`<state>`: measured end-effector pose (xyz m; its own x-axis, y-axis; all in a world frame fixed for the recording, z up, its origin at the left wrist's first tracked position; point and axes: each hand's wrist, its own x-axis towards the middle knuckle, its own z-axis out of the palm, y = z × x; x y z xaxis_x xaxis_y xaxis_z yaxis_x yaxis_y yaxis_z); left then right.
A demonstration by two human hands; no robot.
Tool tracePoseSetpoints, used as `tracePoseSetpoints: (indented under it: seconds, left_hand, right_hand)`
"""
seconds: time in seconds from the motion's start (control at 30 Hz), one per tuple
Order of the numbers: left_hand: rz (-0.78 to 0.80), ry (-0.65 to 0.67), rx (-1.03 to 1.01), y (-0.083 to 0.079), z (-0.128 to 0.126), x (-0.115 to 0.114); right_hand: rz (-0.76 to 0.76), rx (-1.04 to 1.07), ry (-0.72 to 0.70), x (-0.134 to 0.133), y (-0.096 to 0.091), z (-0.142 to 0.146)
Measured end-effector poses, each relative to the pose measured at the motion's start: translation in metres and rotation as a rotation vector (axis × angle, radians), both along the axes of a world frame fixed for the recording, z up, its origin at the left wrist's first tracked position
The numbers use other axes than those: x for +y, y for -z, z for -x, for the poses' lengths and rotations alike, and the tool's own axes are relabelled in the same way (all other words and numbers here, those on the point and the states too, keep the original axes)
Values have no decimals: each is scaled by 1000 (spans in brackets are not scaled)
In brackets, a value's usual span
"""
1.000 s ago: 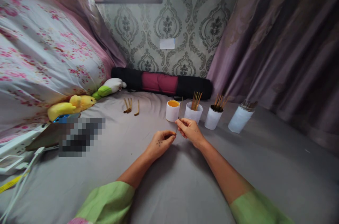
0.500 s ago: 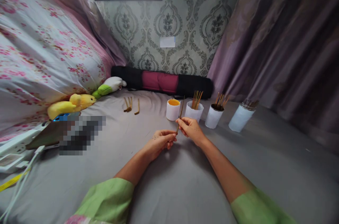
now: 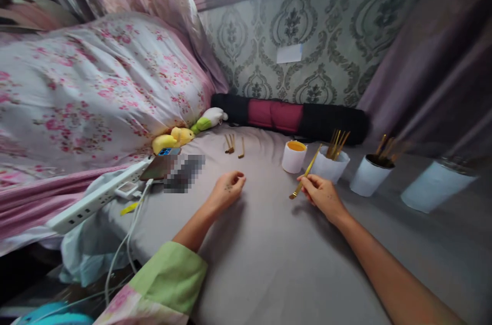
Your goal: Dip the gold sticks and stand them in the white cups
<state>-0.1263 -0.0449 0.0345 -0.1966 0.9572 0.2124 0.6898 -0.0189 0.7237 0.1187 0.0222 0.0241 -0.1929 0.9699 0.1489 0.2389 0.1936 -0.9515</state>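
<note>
My right hand (image 3: 323, 198) pinches a slim gold paintbrush (image 3: 309, 167), which slants with its wider flat end low and its thin end up. Just behind it stands a white-wrapped cup (image 3: 330, 168) with several thin gold sticks upright in it. My left hand (image 3: 226, 190) hovers over the grey sheet, fingers loosely bent, with nothing visible in it. Beyond the hands sits a white cup with an orange inside (image 3: 294, 160). A small group of gold brushes (image 3: 229, 145) lies on the sheet, and a single brush (image 3: 241, 148) lies beside it.
Farther right stand a dark-mouthed white container (image 3: 371, 179) holding thin sticks and a larger white container (image 3: 434, 186). A black and maroon roll (image 3: 277, 115) lies along the wall. At left are plush toys (image 3: 180, 135), a phone (image 3: 159, 165), a power strip (image 3: 88, 202) and cables.
My left hand has let go of the brush and moved left, apart from my right hand. The right hand keeps the brush, now more tilted. The camera view has turned left.
</note>
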Motion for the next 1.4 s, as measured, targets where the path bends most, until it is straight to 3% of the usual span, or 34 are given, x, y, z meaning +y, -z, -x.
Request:
tracePoseSetpoints:
  seconds: [0.13,0.27,0.5,0.63,0.7,0.77,0.9,1.03,1.2,1.4]
  left_hand:
    - [39,-275,414,1,69,-20]
    - [155,-447,612,3,111,-31]
    - [246,-471,680,1,120,-27]
    - [166,-479,651,-4,110,-22]
    - [65,-424,550,-8,94,-18]
    - [-20,-294,289,-11,68,-14]
    - [205,-43,-579,-11,-1,-7]
    - [393,-23,-1085,-8,-61,-1]
    - [509,50,-1369,-2,-101,5]
    - [531,253,-1558,12,-114,-1]
  right_hand:
    - [1,-20,-2,-1,2,2]
    - [14,-29,-1,-1,3,3]
    - [19,-39,-1,-3,1,4]
    - [34,-25,2,-3,0,3]
    - [45,-17,6,-3,-1,3]
    - [51,-10,11,-3,-2,4]
    - [52,0,14,-3,-4,3]
    - [47,23,3,-2,-9,0]
    - [-8,27,-8,-4,-20,-5]
    - [-14,8,-39,-12,-31,-11]
